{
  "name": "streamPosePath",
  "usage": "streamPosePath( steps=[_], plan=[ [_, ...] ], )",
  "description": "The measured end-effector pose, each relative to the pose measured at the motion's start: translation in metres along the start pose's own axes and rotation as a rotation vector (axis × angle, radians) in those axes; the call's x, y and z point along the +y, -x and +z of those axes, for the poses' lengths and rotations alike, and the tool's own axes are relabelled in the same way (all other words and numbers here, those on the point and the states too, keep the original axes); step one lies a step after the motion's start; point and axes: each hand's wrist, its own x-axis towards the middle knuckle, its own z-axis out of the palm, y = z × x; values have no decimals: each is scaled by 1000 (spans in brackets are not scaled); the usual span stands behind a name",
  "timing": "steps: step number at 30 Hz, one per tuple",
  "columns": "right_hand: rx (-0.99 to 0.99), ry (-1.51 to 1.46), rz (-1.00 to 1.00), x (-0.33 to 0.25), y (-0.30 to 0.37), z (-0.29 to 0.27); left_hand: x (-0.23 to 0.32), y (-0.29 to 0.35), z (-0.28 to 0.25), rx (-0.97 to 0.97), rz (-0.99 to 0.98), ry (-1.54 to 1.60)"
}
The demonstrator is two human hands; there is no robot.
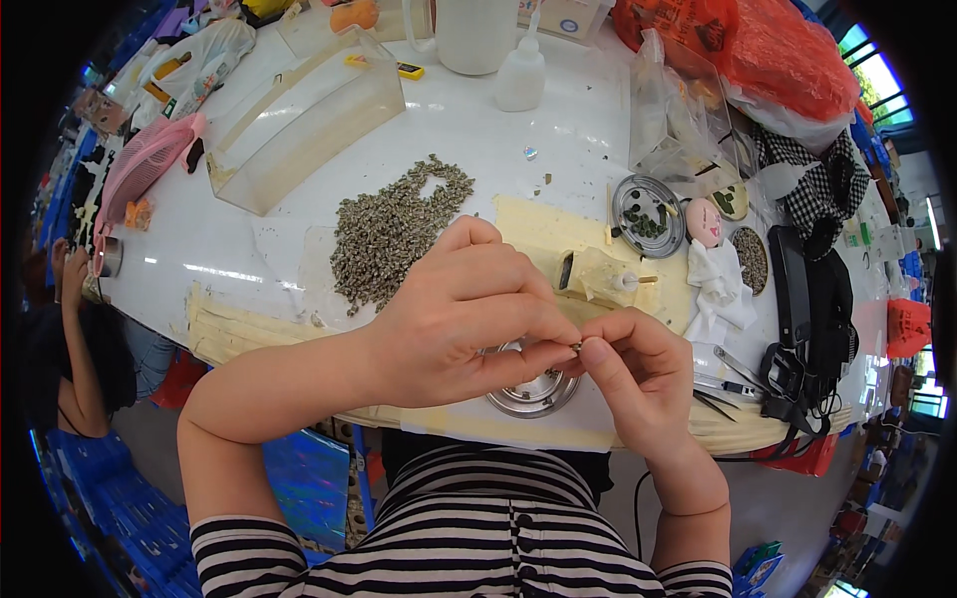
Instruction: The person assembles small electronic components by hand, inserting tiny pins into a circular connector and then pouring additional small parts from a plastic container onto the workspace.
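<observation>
Over the table's near edge, my left hand (469,319) and my right hand (643,374) meet fingertip to fingertip. Both are closed in a pinch on one tiny dark metal part (576,348), mostly covered by the fingers. Beneath them is a round shiny metal dish (533,404) with a few small pieces in it, partly hidden by my hands. Beyond my left hand spreads a heap of small greyish metal parts (374,244). Just past my right hand stands a small block wrapped in yellowish tape (603,274), with a thin pin sticking out.
Round dishes of small green pieces (646,217) and metal parts (750,261) sit right, beside crumpled white tissue (718,294), tweezers (738,367) and a black strap (793,309). Farther back are a clear tray (309,120), a squeeze bottle (520,75) and red bags (788,65). Someone sits left.
</observation>
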Motion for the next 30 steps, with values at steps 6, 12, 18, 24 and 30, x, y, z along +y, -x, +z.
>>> streamPosePath(
  steps=[6, 12, 18, 24, 30],
  plan=[
    [93, 62, -90, 2, 1, 2, -2, 1, -1, 44, -33, -40],
    [49, 102, -73, 5, 0, 1, -2, 1, 0, 41, -19, -66],
    [-9, -23, 5, 1, 0, 2, -2, 1, 1, 20, 4, -42],
    [-13, -67, 22, 4, 0, -1, 1, 0, 0, 18, 12, -32],
    [56, 31, -24, 5, 1, 0, 1, 0, -2, -6, 8, -54]
  ],
)
